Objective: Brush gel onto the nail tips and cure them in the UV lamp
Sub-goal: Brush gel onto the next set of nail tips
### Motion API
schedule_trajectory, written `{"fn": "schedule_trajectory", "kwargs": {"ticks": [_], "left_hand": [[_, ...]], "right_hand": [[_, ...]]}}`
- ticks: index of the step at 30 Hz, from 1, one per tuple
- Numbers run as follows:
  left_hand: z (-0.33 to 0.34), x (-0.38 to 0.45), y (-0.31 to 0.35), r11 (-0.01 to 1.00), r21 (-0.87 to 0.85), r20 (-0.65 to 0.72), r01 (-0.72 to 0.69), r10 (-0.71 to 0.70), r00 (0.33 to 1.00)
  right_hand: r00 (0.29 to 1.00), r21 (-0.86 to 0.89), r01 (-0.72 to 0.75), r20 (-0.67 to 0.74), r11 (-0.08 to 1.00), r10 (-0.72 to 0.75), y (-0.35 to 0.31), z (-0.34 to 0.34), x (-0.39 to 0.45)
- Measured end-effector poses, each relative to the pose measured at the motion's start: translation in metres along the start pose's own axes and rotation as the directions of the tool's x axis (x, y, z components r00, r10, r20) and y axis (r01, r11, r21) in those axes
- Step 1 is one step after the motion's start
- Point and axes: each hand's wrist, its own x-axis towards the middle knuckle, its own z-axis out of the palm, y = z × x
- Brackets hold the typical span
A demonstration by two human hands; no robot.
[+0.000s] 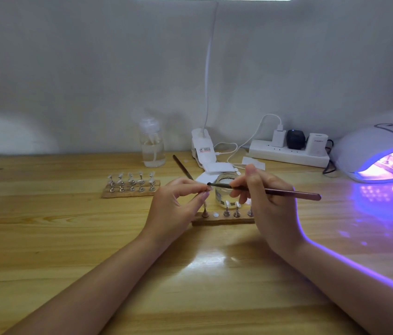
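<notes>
Left hand (178, 204) fingers (201, 189) are pinching one nail tip (209, 188) on its stand, lifted off the near holder strip (222, 220). Right hand (265, 204) fingers are curling round the brush (287, 192), bristle end touching that tip: gel-brushing step in hand. The near strip is sitting at 6 o'clock of the glass jar (226, 189), one slot bare, four stands standing. A second strip (131, 187) of tips is sitting at 9 o'clock of the jar. The UV lamp (379, 153) is glowing at 3 o'clock on the counter (69, 238), tips inside it curing. Next, my read: finish the coat evenly, reseat the stand upright on the bare slot, pick the neighbour.
</notes>
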Motion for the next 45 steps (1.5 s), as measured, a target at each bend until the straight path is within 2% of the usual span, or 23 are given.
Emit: {"fn": "schedule_trajectory", "kwargs": {"ticks": [11,18,29,37,45], "left_hand": [[-0.0001,0.0002,0.0011,1.0,-0.013,-0.008,-0.002,0.002,1.0],[0.0003,0.0007,0.0006,1.0,-0.012,0.003,0.007,-0.007,1.0],[-0.0003,0.0004,0.0011,1.0,-0.03,-0.015,0.006,-0.006,1.0],[-0.0003,0.001,0.0003,1.0,-0.03,0.0,-0.009,0.009,1.0],[-0.0004,0.001,0.0015,0.999,-0.039,-0.012,0.006,-0.006,1.0]], "right_hand": [[0.998,0.06,-0.014,-0.057,0.998,0.018,0.001,-0.0011,0.0013],[1.0,0.017,-0.015,-0.009,1.0,0.015,0.0025,-0.0004,0.0009],[0.999,0.099,-0.01,-0.04,0.995,0.014,0.0019,-0.0013,0.0007],[0.998,0.034,-0.039,-0.043,0.999,0.041,0.0019,-0.0024,0.003],[0.999,0.072,-0.028,-0.038,0.997,0.031,0.0004,-0.0016,0.0026]]}}
